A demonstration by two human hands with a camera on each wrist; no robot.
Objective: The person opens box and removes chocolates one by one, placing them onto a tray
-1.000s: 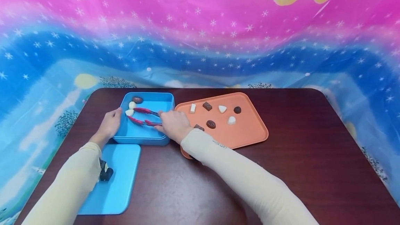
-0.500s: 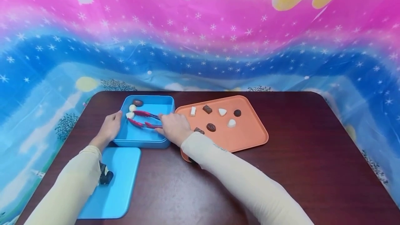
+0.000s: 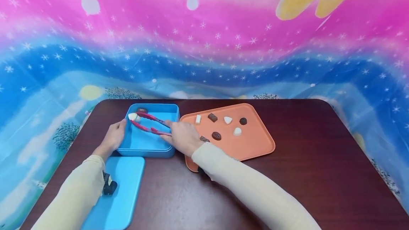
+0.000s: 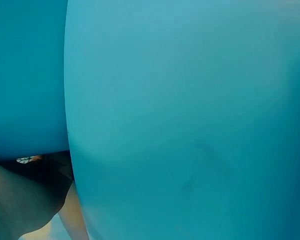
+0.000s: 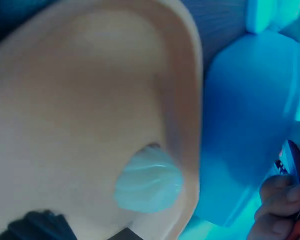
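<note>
My left hand (image 3: 114, 136) holds the left wall of a blue box (image 3: 153, 153), its thumb near the rim. The left wrist view shows the box's side up close, with part of the hand at lower left. In my right hand (image 3: 186, 136) is a pair of red-tipped tongs (image 3: 145, 127), reaching into the box from the right. A white chocolate (image 3: 132, 116) sits at the tong tips, near the box's left wall. Another pale piece lies right against it, partly hidden. Behind the upper tip, a brown chocolate (image 3: 141, 110) is in the far left corner.
An orange tray (image 3: 230, 150) right of the box bears several white and brown chocolates, among them an oval one (image 3: 216, 136). A flat blue lid (image 3: 127, 191) lies in front of the box, partly under the left arm. A printed cloth hangs behind the table.
The tongs and the white chocolate at their tips have shifted toward the far side of the box, now overlapping the pieces there. The left hand stays on the box. The head view has tilted up slightly.
</note>
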